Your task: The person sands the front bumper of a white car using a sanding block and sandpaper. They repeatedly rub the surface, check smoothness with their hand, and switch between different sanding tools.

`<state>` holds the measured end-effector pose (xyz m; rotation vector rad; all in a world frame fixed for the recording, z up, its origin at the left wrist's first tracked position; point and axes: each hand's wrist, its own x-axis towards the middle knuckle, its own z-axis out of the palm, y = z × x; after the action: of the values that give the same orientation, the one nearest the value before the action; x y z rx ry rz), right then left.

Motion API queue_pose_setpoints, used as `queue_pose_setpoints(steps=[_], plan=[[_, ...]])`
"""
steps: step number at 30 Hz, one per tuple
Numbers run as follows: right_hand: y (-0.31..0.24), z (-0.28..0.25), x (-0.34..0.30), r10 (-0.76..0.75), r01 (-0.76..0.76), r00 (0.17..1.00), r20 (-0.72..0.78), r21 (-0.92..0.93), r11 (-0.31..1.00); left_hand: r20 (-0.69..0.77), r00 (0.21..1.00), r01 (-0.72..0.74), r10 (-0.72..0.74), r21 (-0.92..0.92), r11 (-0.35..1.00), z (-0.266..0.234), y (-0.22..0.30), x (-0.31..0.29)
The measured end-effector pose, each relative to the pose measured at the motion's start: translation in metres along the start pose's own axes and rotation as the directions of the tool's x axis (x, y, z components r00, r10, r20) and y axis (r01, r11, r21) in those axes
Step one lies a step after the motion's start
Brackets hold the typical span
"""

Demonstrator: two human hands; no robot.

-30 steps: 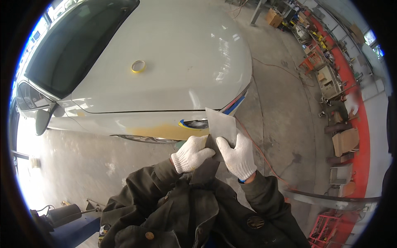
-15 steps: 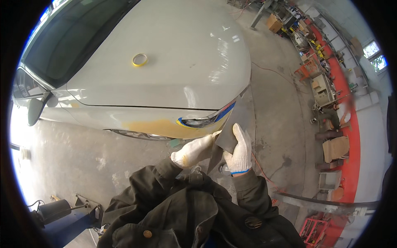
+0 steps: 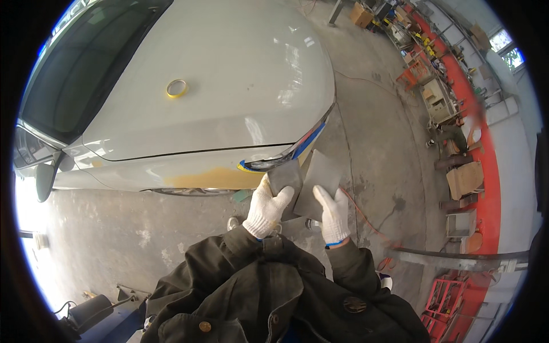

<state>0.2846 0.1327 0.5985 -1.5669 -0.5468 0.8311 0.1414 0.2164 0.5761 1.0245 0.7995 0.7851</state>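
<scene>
Both my hands wear white knit gloves and are held in front of my chest, beside the front corner of a pale car (image 3: 229,74). My left hand (image 3: 264,210) pinches a grey sandpaper sheet (image 3: 284,176), thumb on top. A second grey sandpaper sheet (image 3: 319,174) is gripped by my right hand (image 3: 333,217), its thumb lying across the face. The two sheets sit side by side, their lower edges close together. Just beyond them is the headlight (image 3: 265,164), edged with blue and yellow tape. A tan-yellow patch (image 3: 203,178) covers part of the fender.
A roll of yellow tape (image 3: 179,96) rests on the hood. A small green piece (image 3: 240,195) lies by the wheel. An orange-red cord (image 3: 361,214) crosses the concrete floor at right. Further right are a red tool cart (image 3: 441,300), cluttered shelving and another person (image 3: 454,139).
The sheets, overlapped and angled before, are now apart, one in each hand. My left hand has turned upright with its thumb on its sheet. The view has shifted slightly, the car appearing further left.
</scene>
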Motion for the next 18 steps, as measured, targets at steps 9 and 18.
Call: queue_pose_setpoints(steps=[9, 18], plan=[[0.01, 0.012, -0.017, -0.147, 0.13, 0.988, -0.039, -0.283, 0.95, 0.045, 0.979, -0.191, 0.199, 0.558, 0.808, 0.002, -0.009, -0.017], [0.001, 0.014, -0.03, -0.257, 0.261, 0.964, 0.074, -0.459, 0.849, 0.361, 0.929, -0.122, -0.08, 0.504, 0.855, -0.02, -0.004, -0.016]])
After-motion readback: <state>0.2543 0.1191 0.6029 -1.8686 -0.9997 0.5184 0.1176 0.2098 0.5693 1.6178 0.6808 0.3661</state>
